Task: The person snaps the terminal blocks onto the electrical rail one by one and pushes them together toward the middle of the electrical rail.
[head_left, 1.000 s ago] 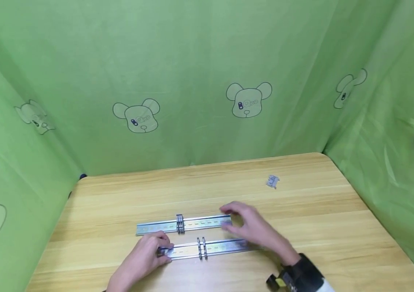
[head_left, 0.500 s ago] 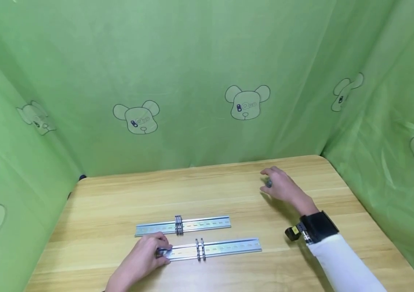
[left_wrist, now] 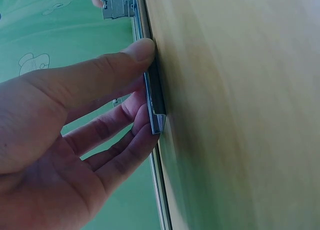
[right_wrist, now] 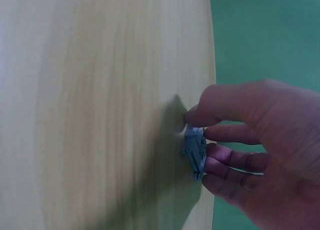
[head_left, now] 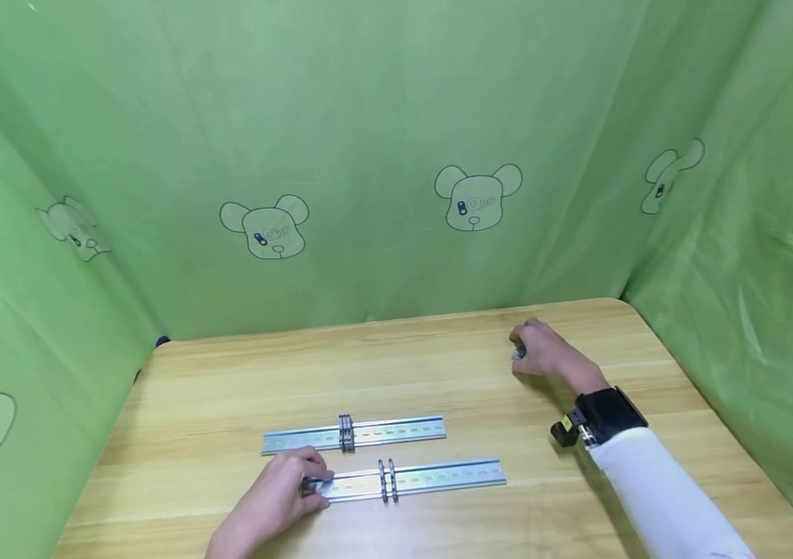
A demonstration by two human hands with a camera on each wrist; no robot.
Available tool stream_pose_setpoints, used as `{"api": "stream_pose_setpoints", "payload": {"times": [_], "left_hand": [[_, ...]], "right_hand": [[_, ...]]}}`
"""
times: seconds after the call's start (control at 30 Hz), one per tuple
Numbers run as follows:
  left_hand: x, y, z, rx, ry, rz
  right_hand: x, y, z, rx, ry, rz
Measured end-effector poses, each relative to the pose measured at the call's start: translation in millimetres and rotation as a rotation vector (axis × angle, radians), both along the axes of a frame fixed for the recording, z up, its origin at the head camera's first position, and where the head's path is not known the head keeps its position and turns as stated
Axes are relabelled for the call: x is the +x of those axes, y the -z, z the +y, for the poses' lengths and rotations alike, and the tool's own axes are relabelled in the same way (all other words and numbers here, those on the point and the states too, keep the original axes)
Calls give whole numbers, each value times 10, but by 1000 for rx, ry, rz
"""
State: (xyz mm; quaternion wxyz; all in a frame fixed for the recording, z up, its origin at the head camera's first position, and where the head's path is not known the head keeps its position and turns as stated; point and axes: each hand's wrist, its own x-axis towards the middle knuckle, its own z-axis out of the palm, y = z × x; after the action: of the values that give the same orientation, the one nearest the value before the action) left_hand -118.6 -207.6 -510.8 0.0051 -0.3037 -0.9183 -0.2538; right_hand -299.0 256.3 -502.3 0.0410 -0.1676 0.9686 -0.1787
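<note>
My left hand (head_left: 274, 497) grips the left end of the near DIN rail (head_left: 448, 474), thumb along one edge and fingers along the other. In the left wrist view the end of this rail (left_wrist: 158, 121) shows between thumb and fingers. Two thin terminal blocks (head_left: 387, 481) stand on its middle, slightly apart. At the far right of the table, my right hand (head_left: 546, 353) pinches a loose grey terminal block (right_wrist: 195, 150) between thumb and fingertips, close to the tabletop. The hand partly covers that block in the head view.
Behind the near rail lies a second DIN rail (head_left: 399, 429), roughly parallel, with several terminal blocks (head_left: 346, 433) clustered on it. Both lie on a wooden table (head_left: 243, 388). Green cloth (head_left: 368, 256) encloses the table's back and sides.
My right hand has moved from above the rails' right ends to the far right and closed its fingers on the loose terminal block there. The left hand keeps its hold on the near rail.
</note>
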Motion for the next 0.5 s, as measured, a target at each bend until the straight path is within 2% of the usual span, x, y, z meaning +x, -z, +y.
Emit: {"api": "stream_pose_setpoints", "payload": {"times": [0.27, 0.5], "left_hand": [[9, -2, 4, -1, 4, -11], [0, 0, 2, 17, -12, -34]], "right_hand": [[9, -16, 0, -8, -4, -17], [197, -52, -82, -101, -20, 54]]}}
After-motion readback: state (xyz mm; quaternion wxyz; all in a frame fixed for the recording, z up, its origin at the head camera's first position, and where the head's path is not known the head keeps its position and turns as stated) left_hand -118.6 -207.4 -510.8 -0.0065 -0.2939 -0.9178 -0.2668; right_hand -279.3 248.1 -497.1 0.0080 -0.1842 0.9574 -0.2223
